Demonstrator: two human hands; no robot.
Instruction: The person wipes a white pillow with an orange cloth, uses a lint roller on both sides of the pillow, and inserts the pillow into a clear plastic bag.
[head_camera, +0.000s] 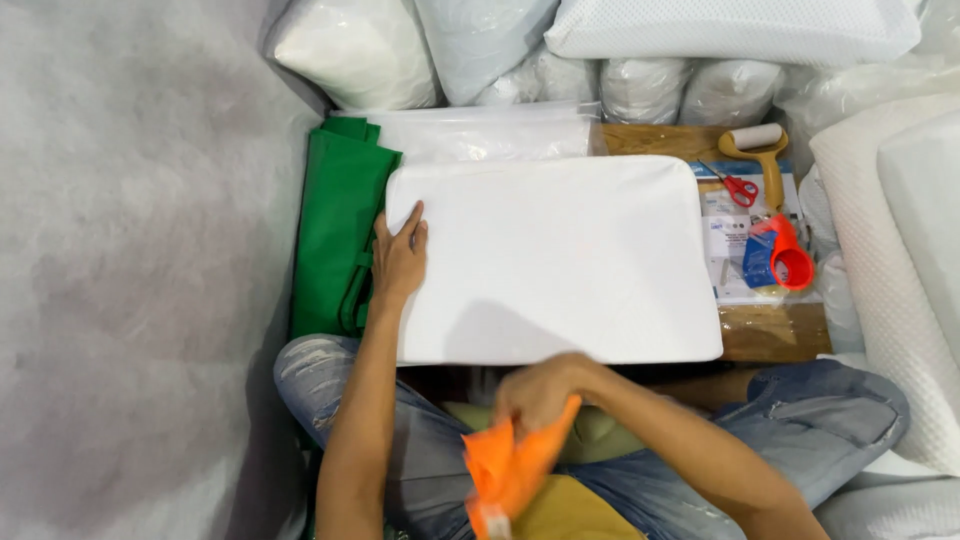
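Centrally, a flat white rectangular pillow in a smooth fabric cover (555, 260) lies on a low wooden board (775, 335), covering most of it and reaching from the board's left edge nearly to its right edge. The left hand (400, 260) rests palm down on the pillow's left edge, fingers spread flat and closed on nothing. The right hand (540, 392) hovers just off the pillow's near edge, curled tight around a crumpled orange cloth (510, 470) that hangs blurred over the person's lap. Beside the pillow's left edge lies a folded green fabric bag (340, 235). On the board's right edge sit red-handled scissors (738, 188), a lint roller with a wooden handle (762, 150) and an orange tape dispenser (785, 255).
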